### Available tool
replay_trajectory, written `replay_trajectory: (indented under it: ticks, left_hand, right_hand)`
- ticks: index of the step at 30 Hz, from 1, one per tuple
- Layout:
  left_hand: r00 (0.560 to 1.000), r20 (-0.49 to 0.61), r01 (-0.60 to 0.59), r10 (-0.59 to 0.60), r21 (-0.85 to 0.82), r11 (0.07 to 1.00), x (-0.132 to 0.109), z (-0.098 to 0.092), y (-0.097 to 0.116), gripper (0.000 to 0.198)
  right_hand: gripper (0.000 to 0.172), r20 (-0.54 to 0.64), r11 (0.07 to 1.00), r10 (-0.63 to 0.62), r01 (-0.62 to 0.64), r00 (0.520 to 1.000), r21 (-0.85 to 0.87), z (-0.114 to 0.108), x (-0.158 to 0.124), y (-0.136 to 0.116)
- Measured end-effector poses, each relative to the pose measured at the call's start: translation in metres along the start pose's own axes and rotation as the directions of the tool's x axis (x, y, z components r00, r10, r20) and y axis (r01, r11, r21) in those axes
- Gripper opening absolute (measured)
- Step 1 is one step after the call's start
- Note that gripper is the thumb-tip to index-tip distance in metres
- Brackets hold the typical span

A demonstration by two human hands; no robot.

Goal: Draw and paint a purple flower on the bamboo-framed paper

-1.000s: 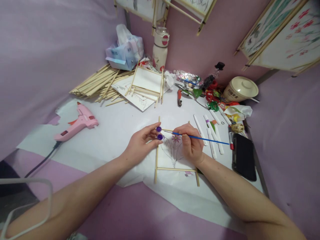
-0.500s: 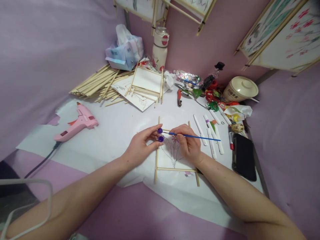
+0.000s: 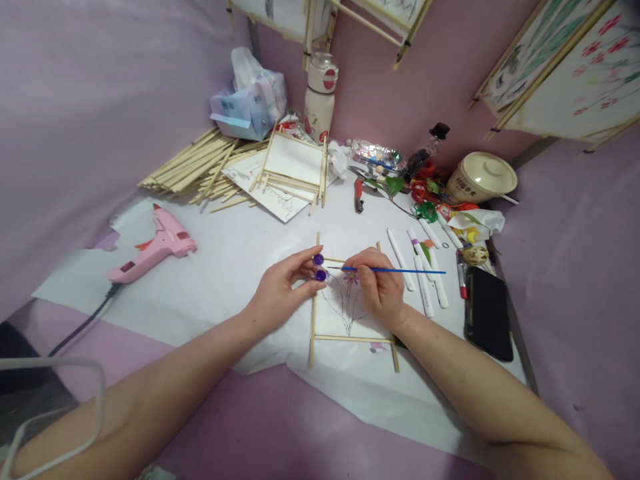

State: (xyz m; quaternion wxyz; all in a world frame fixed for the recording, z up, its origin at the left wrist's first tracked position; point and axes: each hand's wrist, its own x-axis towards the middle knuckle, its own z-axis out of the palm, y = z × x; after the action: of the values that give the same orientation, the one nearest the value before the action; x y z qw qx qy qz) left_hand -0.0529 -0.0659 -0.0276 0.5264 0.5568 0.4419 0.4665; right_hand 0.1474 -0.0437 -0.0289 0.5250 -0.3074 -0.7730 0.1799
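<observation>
Between its thumb and fingers, my left hand (image 3: 285, 283) pinches two small joined paint pots (image 3: 321, 275) of purple paint, held over the left edge of a picture. A thin blue paintbrush (image 3: 400, 270) lies in the grip of my right hand (image 3: 381, 283), its tip pointing left, close to the lower pot. Under both hands is a white sheet (image 3: 330, 323) framed by thin wooden sticks (image 3: 350, 339). It bears a line drawing of stems and a flower (image 3: 351, 277) with purple petals; my right hand covers part of it.
A pink glue gun (image 3: 155, 247) lies at left, its cord trailing off. Wooden sticks (image 3: 185, 167) and a small framed sheet (image 3: 295, 160) are at the back. White markers (image 3: 424, 287) and a black phone (image 3: 489, 313) lie at right. Painted hangings (image 3: 595, 73) hang above.
The brush tip has drawn slightly back from the pots, and the brush lies more level. The paint pots have shifted up a little in my left hand.
</observation>
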Motion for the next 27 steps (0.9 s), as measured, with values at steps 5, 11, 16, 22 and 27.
replay_trajectory:
  ticks: [5, 11, 16, 22, 27]
  left_hand:
    - [0.997, -0.065, 0.039, -0.046, -0.102, 0.994, 0.0024, -0.0011, 0.0028, 0.059]
    - [0.993, -0.094, 0.051, -0.066, -0.151, 0.987, 0.0064, -0.0026, 0.0028, 0.060]
    - [0.994, -0.090, 0.049, -0.065, -0.168, 0.985, 0.0069, -0.0021, 0.0011, 0.060]
    - [0.993, -0.091, 0.053, -0.068, -0.162, 0.985, 0.0069, -0.0025, 0.0021, 0.061]
    - [0.994, -0.086, 0.057, -0.072, -0.164, 0.985, 0.0064, -0.0019, 0.0047, 0.060]
  right_hand:
    - [0.021, 0.053, 0.991, 0.095, -0.090, 0.994, -0.098, -0.0007, 0.0015, -0.0035]
    - [0.022, 0.118, 0.971, 0.171, -0.147, 0.978, -0.189, 0.0020, 0.0025, -0.0023]
    - [0.021, 0.128, 0.970, 0.167, -0.140, 0.978, -0.198, 0.0026, 0.0025, -0.0013]
    - [0.023, 0.143, 0.966, 0.174, -0.141, 0.974, -0.215, 0.0030, 0.0023, -0.0012]
    - [0.026, 0.162, 0.972, 0.168, -0.136, 0.972, -0.191, 0.0028, 0.0018, -0.0012]
